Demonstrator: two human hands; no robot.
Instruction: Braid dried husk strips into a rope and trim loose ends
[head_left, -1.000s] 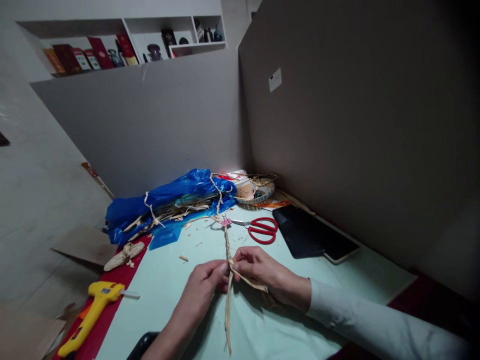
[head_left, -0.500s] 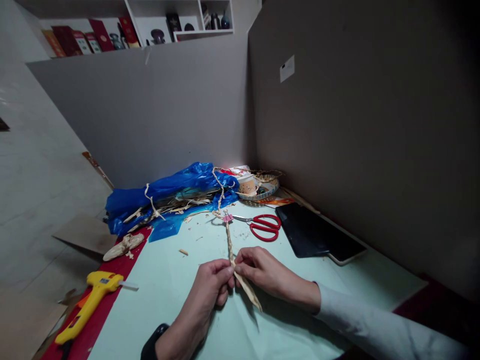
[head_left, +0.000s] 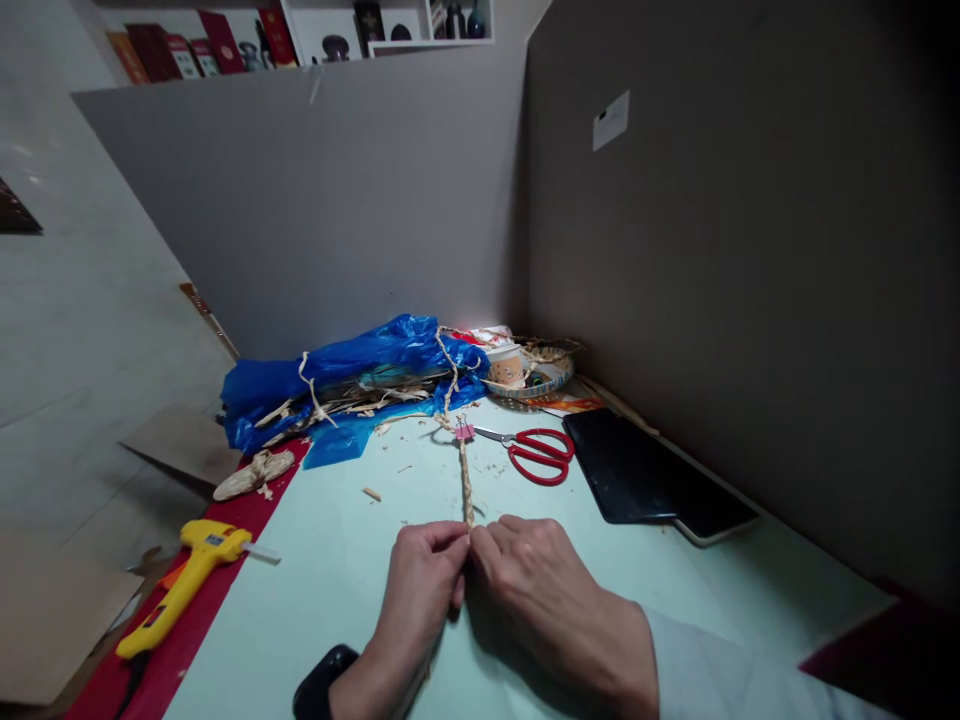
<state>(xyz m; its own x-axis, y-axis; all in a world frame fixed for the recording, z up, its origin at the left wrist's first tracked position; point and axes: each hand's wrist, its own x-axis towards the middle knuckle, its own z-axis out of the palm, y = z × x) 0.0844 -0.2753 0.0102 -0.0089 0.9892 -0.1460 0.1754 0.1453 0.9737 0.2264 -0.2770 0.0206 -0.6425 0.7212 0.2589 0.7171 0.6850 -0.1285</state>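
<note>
A thin braid of pale dried plant fibre (head_left: 466, 478) runs toward me from a pink binder clip (head_left: 464, 432) on the table. At its near end, my left hand (head_left: 429, 570) pinches the strands between thumb and forefinger. My right hand (head_left: 536, 590) is closed against the same spot, fingertips touching those of the left, its back turned toward me. The loose ends of the strands are mostly hidden under my hands. Past the clip, the braid continues up over a blue plastic bag (head_left: 345, 350).
Red-handled scissors (head_left: 541, 455) lie beside the clip, next to a black tablet (head_left: 622, 465). A yellow glue gun (head_left: 184, 580) rests on the red left edge. Behind stand a paper cup (head_left: 505, 366) and a round woven tray (head_left: 551, 385). Grey panels (head_left: 337, 200) wall the table in.
My right hand has turned over, its back now up, and covers the loose strand that stuck out to the right. The whole view has shifted slightly.
</note>
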